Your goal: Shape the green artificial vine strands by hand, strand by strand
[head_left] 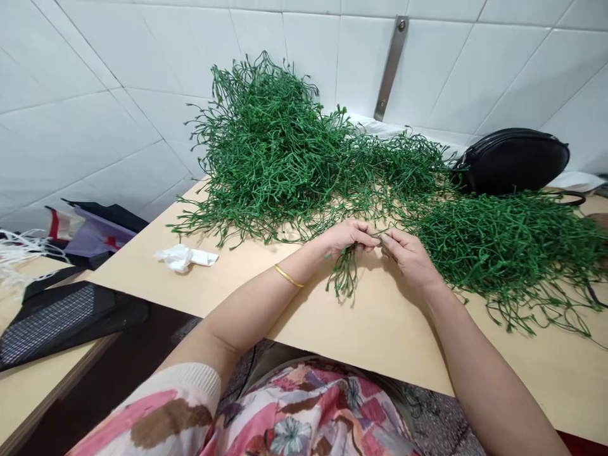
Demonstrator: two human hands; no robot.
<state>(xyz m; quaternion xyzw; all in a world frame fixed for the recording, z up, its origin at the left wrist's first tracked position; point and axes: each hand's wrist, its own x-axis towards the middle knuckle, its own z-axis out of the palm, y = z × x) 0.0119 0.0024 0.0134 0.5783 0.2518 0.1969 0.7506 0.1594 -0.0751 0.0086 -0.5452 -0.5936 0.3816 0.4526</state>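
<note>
My left hand (pixel 354 235) is closed on a small bunch of green plastic stems (pixel 342 275), whose forked tips hang down below my fingers over the table. Close beside it, my right hand (pixel 403 252) pinches a thin green stem between thumb and forefinger; the fingertips of both hands almost meet. A tall heap of similar green stems (pixel 275 139) rises behind my hands to the left. To the right of my right hand lies a lower, spread-out pile of stems (pixel 494 244).
The pale wooden table (pixel 228 285) stands against a white tiled wall. A black bag (pixel 517 158) sits at the back right, and crumpled white tissue (pixel 183 258) lies at the left. Black mesh material (pixel 57 316) rests on another surface at far left.
</note>
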